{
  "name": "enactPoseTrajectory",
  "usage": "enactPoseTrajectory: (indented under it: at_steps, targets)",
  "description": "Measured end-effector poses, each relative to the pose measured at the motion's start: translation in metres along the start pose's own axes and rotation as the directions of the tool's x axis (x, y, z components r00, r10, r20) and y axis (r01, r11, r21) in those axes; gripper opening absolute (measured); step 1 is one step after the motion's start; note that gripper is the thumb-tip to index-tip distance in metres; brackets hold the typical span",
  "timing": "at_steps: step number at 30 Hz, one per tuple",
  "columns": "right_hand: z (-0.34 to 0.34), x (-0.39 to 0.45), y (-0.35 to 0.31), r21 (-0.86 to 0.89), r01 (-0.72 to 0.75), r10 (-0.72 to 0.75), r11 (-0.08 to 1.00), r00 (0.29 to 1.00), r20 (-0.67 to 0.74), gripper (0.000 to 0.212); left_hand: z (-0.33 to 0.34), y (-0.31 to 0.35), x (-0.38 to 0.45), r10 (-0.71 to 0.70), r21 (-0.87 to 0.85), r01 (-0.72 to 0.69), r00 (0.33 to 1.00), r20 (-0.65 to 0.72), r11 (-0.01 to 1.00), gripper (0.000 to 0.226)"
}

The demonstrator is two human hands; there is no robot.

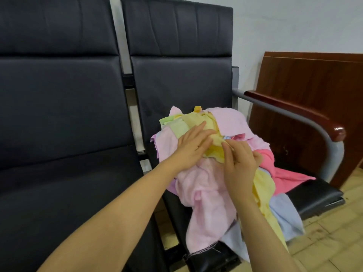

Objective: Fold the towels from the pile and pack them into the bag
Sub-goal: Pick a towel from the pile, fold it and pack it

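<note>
Towels (208, 173) lie heaped on the right-hand chair seat (314, 191), the yellow towel (214, 140) uppermost between both hands, left hand (193, 146) flat and open on it, right hand (238, 160) pinching its near edge.

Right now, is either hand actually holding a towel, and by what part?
The right hand pinches the yellow towel by an edge atop the towel pile. The left hand lies flat on it, gripping nothing.

Fuzzy matt terry-cloth towels (206, 193) on smooth black leather-look seat (176, 85); glossy wooden armrest (294, 112), grey metal tube (284, 112).
</note>
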State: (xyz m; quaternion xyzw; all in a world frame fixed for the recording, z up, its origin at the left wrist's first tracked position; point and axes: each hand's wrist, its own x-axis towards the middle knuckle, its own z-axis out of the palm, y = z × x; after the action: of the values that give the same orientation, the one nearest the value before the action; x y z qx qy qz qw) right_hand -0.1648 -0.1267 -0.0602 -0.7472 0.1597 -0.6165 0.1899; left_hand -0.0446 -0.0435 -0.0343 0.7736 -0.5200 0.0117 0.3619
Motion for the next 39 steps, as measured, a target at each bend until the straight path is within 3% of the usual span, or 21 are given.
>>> enactPoseTrajectory:
  at_steps: [4, 12, 15, 18, 23, 25, 27, 29, 32, 35, 39]
  targets:
    - [-0.003, 0.001, -0.004, 0.098, -0.023, 0.020, 0.995, 0.999, 0.030, 0.024, -0.005, 0.004, -0.002, 0.038, -0.039, -0.042, 0.994, -0.098, 0.998, 0.025]
    - [-0.007, 0.001, -0.010, 0.203, -0.172, 0.139, 0.964, 0.976, 0.166, 0.022, -0.008, 0.012, -0.045, -0.233, -0.240, 0.164, 0.926, -0.298, 0.957, 0.039]
    - [-0.001, 0.009, -0.008, 0.040, -0.266, 0.252, 0.963, 0.944, 0.214, 0.016, -0.003, -0.005, -0.051, -0.197, -0.082, 0.179, 0.872, -0.448, 0.980, 0.033]
    - [0.012, 0.019, -0.001, -0.127, -0.332, 0.355, 0.935, 0.876, 0.327, 0.009, 0.002, -0.016, -0.045, -0.169, 0.151, 0.261, 0.877, -0.449, 0.953, 0.034]
    - [0.028, 0.031, 0.009, -0.466, -0.219, 0.477, 0.857, 0.678, 0.559, 0.042, 0.000, -0.026, -0.035, -0.217, 0.349, 0.373, 0.885, -0.412, 0.860, 0.043]
    - [0.031, 0.031, 0.013, -0.504, -0.247, 0.531, 0.828, 0.633, 0.563, 0.038, 0.003, -0.029, -0.035, -0.237, 0.388, 0.392, 0.890, -0.390, 0.834, 0.047]
    - [0.033, 0.030, 0.015, -0.482, -0.261, 0.515, 0.837, 0.674, 0.529, 0.026, 0.005, -0.029, -0.034, -0.240, 0.379, 0.393, 0.888, -0.391, 0.838, 0.046]
    - [0.031, 0.027, 0.013, -0.388, -0.280, 0.448, 0.878, 0.764, 0.464, 0.020, 0.006, -0.029, -0.031, -0.249, 0.360, 0.424, 0.863, -0.440, 0.831, 0.044]
    - [0.026, 0.031, 0.008, -0.087, -0.342, 0.349, 0.936, 0.867, 0.355, 0.018, -0.001, -0.020, -0.023, -0.204, 0.401, 0.443, 0.833, -0.514, 0.802, 0.032]
    - [0.021, 0.044, -0.004, 0.034, -0.338, 0.313, 0.940, 0.901, 0.301, 0.018, -0.016, -0.011, -0.011, -0.245, 0.333, 0.441, 0.835, -0.493, 0.833, 0.032]
    - [0.017, 0.068, -0.025, 0.097, -0.305, 0.288, 0.947, 0.945, 0.156, 0.019, -0.048, 0.008, 0.003, -0.191, 0.111, 0.316, 0.780, -0.596, 0.942, 0.029]
